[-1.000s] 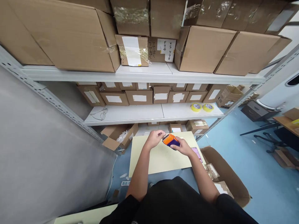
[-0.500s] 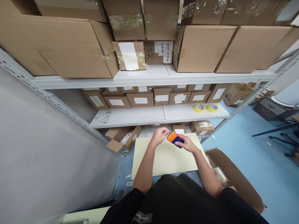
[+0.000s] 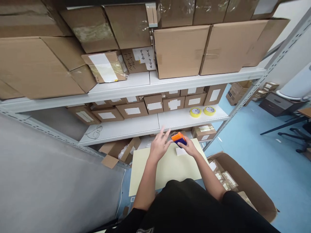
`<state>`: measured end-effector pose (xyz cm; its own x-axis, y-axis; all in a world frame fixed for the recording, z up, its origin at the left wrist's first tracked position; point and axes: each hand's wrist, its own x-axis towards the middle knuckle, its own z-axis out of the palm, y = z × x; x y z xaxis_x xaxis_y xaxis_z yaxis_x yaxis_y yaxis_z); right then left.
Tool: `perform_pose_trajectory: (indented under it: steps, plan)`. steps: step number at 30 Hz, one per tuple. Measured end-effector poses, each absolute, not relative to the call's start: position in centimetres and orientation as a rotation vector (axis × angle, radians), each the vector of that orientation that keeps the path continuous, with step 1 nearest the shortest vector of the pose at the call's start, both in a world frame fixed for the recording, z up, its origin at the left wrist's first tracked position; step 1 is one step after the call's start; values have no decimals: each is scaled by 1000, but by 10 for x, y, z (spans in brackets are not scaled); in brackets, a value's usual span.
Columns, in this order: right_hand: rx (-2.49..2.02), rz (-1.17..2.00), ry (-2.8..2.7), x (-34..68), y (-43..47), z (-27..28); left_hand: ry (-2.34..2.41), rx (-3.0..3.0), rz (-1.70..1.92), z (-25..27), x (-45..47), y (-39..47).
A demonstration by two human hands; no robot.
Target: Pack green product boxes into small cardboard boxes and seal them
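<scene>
My right hand grips an orange and dark-blue handheld object, roughly box-shaped, whose exact kind I cannot make out. The orange end points up and away from me. My left hand is raised just to its left, fingers spread, holding nothing. Both hands are above a pale yellow board. A white slip shows just below the object; whether it is attached or lies on the board I cannot tell.
Metal shelving in front holds many labelled cartons. Two yellow tape rolls and a pair of glasses lie on its middle shelf. An open carton stands left of the board; a large open box with packages stands right.
My left hand has gone from pinched fingers at the object's end to spread fingers beside it. The white slip has come into view. My view has shifted right.
</scene>
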<state>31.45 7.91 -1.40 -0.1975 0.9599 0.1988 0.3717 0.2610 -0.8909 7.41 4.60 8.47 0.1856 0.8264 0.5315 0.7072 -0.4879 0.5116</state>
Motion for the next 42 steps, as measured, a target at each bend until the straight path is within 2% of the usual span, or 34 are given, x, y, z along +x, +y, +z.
perform_pose_trajectory:
  steps: [4, 6, 11, 17, 26, 29, 35, 42]
  plan:
    - [-1286, 781, -1813, 333, 110, -10, 1653, 2020, 1525, 77, 82, 40]
    - [-1311, 711, -1887, 344, 133, -10, 1702, 1894, 1577, 74, 80, 39]
    - [-1309, 530, -2073, 355, 205, -13, 1848, 1706, 1491, 67, 76, 29]
    - [-1531, 357, -2158, 329, 284, -19, 1968, 1580, 1432, 51, 79, 7]
    - [-1503, 289, -2071, 302, 299, -34, 2092, 1547, 1320, 47, 91, -6]
    - [-1308, 365, -1946, 299, 279, -28, 2106, 1545, 1310, 42, 91, -5]
    - [-1041, 764, -1866, 294, 220, -29, 2119, 1522, 1244, 16, 86, -3]
    - [-978, 1022, -1900, 257, 156, -68, 2177, 1507, 1073, -27, 81, -24]
